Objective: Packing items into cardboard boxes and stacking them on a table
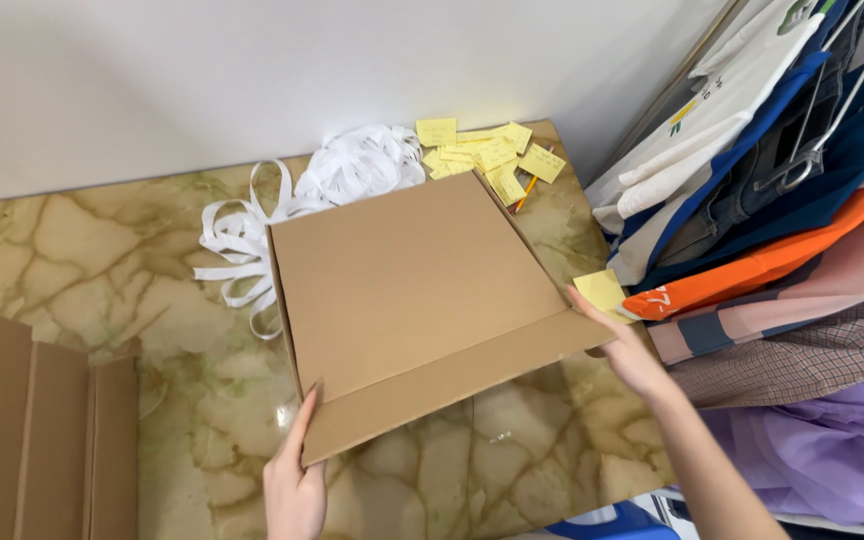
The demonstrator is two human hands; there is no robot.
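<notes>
A flat cardboard box [422,300] was held over the marble table [152,300], its near corner pinched by the left hand [295,480] and its right edge by the right hand [627,350], beside yellow notes [487,155] and white strips [332,180].

White paper strips [332,180] and yellow notes [482,152] lie beside hanging clothes [782,200].

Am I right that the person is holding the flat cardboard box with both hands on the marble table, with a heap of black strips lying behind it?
Not quite: the strips are white, not black, as the head view shows. The rest holds: the left hand and the right hand hold the flat cardboard box over the marble table.
</notes>
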